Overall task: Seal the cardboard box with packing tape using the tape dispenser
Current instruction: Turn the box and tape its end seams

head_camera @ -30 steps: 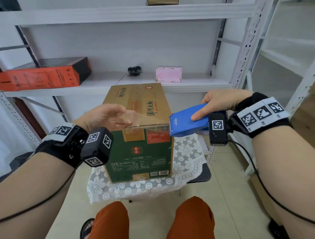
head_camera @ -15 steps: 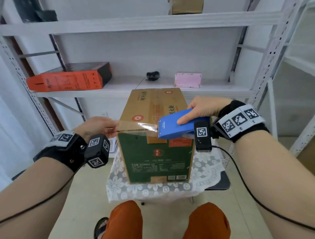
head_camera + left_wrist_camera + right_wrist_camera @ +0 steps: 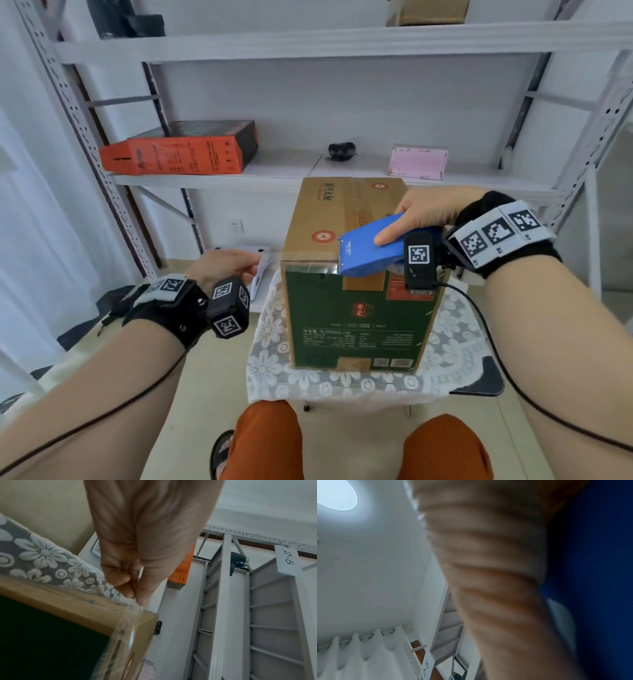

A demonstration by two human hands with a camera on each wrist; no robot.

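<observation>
A brown and green cardboard box stands upright on a lace-covered stool. My right hand grips the blue tape dispenser, whose front end sits on the box's near top edge. Clear packing tape runs from the dispenser leftward along that edge and past the box's left corner. My left hand, just left of the box, pinches the tape's free end between thumb and fingertips. In the right wrist view I see only blurred fingers against the blue dispenser.
White metal shelving rises behind the box, holding an orange and black carton, a small black object and a pink box. The lace cloth hangs over the stool. My knees in orange trousers are below.
Both hands came down and in towards the box. The tape strip, held in the air before, now lies against the box's near top edge, with the left hand lower and beside the left corner.
</observation>
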